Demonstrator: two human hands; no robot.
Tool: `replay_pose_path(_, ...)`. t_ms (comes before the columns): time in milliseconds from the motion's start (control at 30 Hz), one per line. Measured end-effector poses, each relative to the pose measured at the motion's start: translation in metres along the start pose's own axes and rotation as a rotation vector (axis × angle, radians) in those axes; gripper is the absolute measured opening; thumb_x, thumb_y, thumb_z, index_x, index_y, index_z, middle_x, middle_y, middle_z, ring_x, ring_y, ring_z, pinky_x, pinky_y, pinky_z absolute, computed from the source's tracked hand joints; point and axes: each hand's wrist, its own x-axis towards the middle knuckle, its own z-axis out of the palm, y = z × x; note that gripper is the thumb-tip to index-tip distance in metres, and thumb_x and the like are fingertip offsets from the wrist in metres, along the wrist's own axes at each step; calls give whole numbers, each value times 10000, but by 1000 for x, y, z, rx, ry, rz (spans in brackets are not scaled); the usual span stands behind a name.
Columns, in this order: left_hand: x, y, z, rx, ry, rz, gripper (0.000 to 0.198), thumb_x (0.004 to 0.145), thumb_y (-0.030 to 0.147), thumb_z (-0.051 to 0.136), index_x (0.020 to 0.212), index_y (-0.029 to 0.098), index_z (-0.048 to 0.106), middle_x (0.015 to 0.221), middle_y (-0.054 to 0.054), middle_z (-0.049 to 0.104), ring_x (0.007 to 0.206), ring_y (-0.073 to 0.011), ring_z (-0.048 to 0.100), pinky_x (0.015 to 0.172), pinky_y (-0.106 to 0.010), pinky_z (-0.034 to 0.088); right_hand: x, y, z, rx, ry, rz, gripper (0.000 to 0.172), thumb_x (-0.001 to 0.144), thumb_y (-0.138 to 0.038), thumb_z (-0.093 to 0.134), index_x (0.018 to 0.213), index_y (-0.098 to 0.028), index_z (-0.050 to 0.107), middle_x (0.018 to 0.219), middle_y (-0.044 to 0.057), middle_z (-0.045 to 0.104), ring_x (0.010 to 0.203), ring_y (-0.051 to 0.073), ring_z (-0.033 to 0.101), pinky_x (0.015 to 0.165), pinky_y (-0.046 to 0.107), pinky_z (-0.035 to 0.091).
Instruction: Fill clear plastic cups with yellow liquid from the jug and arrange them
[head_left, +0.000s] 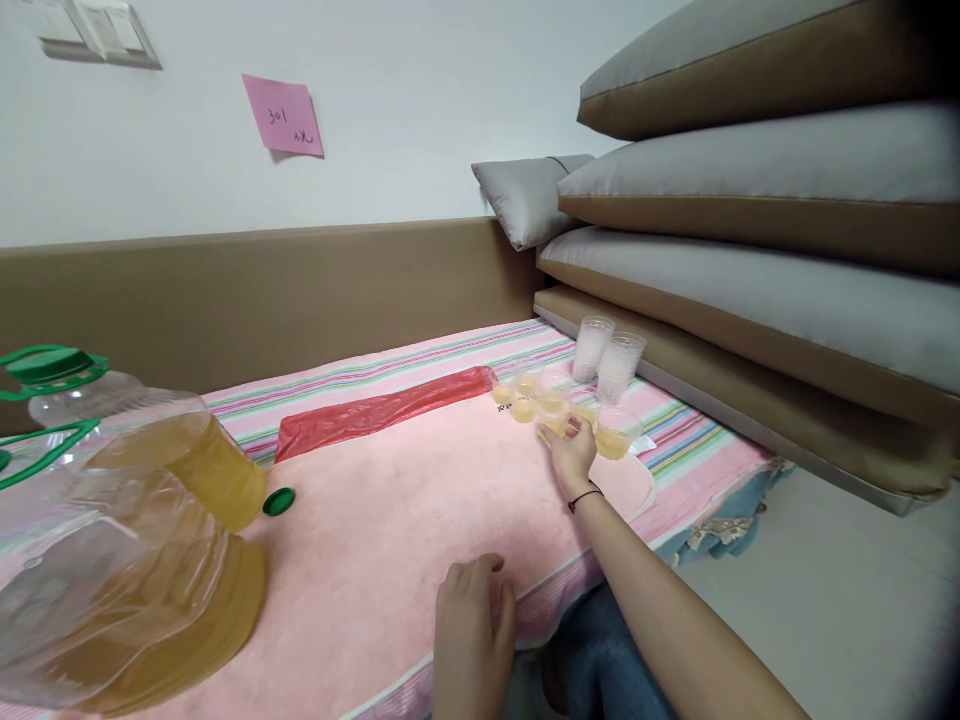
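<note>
My right hand [571,447] reaches into a group of clear plastic cups with pale yellow liquid, its fingers curled around one plastic cup [553,404]. Just right of that hand stands a larger-looking cup [613,442], also partly filled. Farther left in the group are another filled cup [523,409] and a small one [501,393]. My left hand [474,622] hovers low by the near edge of the pink towel [390,530], fingers loosely bent, thumb apart, holding nothing.
Two stacks of nested plastic cups [621,368] stand behind the filled ones. A red plastic bag [382,411] lies across the back. Two large jugs of yellow liquid [172,610] occupy the left, near a green cap [279,501]. Stacked cushions [750,215] rise at right.
</note>
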Motion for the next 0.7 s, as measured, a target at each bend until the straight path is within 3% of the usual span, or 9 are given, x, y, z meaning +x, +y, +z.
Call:
replay_pose_path(400, -2, 3, 5, -4, 127, -10, 218, 883, 265, 448, 972, 204, 637, 871, -89, 657, 852, -250, 601, 754, -405, 468, -2, -3, -2, -8, 13, -2, 477, 571, -391, 749, 980, -195, 600, 1009, 90, 676, 884, 252, 635, 796, 400, 507)
replay_pose_path(700, -3, 2, 6, -13, 133, -25, 195, 870, 250, 472, 968, 220, 638, 871, -75, 653, 858, -255, 589, 758, -404, 451, -2, -3, -2, -15, 4, -8, 488, 565, -386, 745, 989, -194, 596, 1004, 90, 679, 873, 250, 637, 790, 400, 507)
